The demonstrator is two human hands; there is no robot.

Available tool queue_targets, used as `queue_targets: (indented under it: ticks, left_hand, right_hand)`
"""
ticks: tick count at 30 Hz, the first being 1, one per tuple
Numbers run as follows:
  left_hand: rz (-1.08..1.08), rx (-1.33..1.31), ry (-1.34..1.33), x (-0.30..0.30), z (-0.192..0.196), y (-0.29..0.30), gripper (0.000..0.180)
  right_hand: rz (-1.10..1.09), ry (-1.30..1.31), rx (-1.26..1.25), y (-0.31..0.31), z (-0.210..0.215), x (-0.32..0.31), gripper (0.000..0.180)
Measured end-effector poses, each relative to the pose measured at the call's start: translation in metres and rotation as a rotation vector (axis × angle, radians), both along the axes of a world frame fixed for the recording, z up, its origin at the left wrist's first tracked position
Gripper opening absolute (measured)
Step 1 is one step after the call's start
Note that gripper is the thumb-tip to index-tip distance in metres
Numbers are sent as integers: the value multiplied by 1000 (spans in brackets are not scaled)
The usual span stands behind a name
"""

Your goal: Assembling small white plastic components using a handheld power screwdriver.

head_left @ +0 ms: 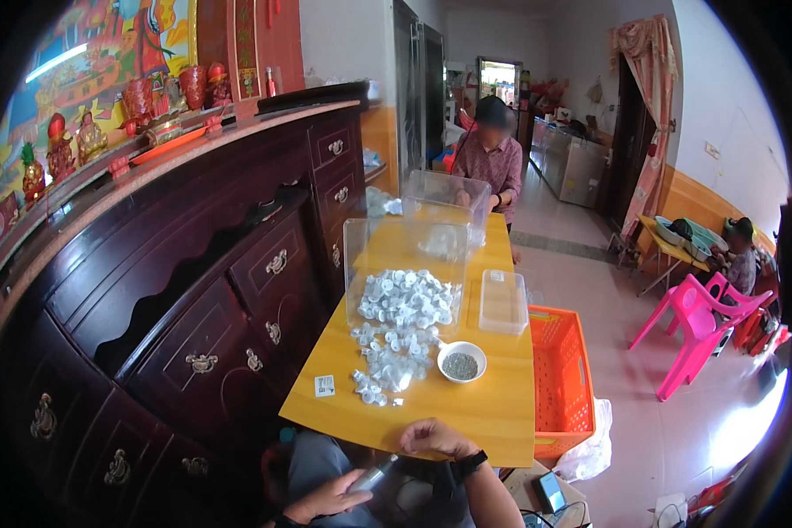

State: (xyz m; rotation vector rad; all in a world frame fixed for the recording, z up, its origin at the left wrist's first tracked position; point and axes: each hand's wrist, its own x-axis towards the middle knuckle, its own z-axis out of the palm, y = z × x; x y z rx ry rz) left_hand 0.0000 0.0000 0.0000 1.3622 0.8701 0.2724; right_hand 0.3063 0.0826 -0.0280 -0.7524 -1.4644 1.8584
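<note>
Left hand low at lap, gripping silver pen-like tool; right hand curled, empty, on yellow table edge.

Two bare forearms are seen at approx. 6 o'clock, no sleeves visible. A black wristband, prob. a watch, is worn on the right hand wrist. A dark band is seen at the left hand wrist. Grey trousers are worn.

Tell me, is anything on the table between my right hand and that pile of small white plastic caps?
Nothing visible. The right hand rests at the near edge of the yellow table, and only bare tabletop lies between it and the white caps. The small white bowl stands off to the right.
</note>
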Motion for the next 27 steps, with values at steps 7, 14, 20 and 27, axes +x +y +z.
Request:
queue_targets:
  ticks: [7, 14, 20, 27]
  left_hand:
    - [145, 132, 46, 12, 11, -20, 54]
    - [246, -4, -274, 10, 5, -27, 44]
    - [254, 28, -268, 8, 16, -25, 50]
    - [296, 0, -342, 4, 9, -23, 50]
  right_hand:
    - [-27, 46, -116, -3, 11, -1, 16]
    - [-103, 153, -135, -3, 26, -24, 30]
    - [-119, 206, -123, 3, 36, -38, 40]
    - [-225, 363, -209, -2, 42, -51, 43]
